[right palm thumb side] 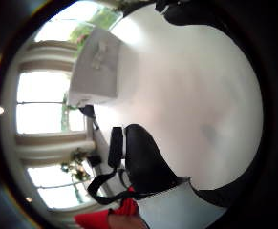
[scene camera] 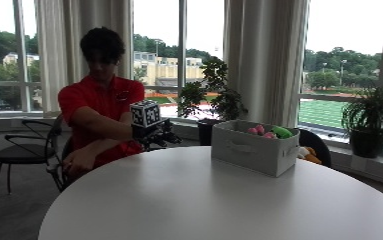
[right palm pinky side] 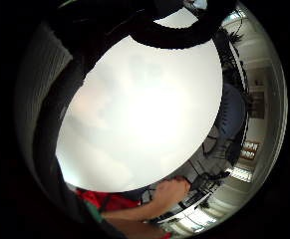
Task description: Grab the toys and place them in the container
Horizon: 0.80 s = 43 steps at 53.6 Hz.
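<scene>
A person in a red shirt (scene camera: 101,102) sits at the far-left edge of a round white worktop (scene camera: 197,200). The gloved right hand (scene camera: 156,134) is held above that edge, with the forearm reaching across the chest. Its fingers are too dark and small in the outside view to tell whether they are straight or curled, and the palm views show only black glove parts at their rims, so I cannot tell its state. Nothing shows in its grasp.

The bare left hand (scene camera: 78,161) hangs low beside the person's lap, below the worktop's edge, with the fingers loosely bent; it also appears in the little finger side palm view (right palm pinky side: 172,191).

A grey fabric container (scene camera: 254,148) with a cut-out handle on its near wall stands on the worktop towards the far-right edge, well apart from the gloved hand. It shows in the thumb side palm view too (right palm thumb side: 96,67), resting on the white surface. Toys lie inside, reaching above its rim: pink ones (scene camera: 259,131) and a green one (scene camera: 282,132) just beside them. An orange and yellow toy (scene camera: 307,154) sits behind the container's right end, beyond the worktop edge; what carries it is hidden.
</scene>
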Each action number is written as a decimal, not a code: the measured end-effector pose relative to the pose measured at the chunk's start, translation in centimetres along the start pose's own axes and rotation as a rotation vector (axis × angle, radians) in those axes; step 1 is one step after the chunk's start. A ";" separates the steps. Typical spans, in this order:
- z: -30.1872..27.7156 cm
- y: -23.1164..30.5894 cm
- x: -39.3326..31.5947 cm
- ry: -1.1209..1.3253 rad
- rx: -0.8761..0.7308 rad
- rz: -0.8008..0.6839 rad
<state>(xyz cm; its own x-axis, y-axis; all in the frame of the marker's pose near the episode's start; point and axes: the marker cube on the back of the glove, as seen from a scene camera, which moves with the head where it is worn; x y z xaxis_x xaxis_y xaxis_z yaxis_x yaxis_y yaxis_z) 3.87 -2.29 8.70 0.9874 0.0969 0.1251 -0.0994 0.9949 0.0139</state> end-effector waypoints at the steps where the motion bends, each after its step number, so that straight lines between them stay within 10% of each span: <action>1: 0.0 -0.1 0.1 0.005 0.001 -0.009; 43: 1.4 1.0 1.9 0.017 0.008 0.009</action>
<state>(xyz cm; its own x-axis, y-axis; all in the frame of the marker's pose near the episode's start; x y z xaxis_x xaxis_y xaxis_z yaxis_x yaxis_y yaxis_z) 5.44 -1.11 10.29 0.9883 0.1067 0.1087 -0.1095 0.9938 0.0205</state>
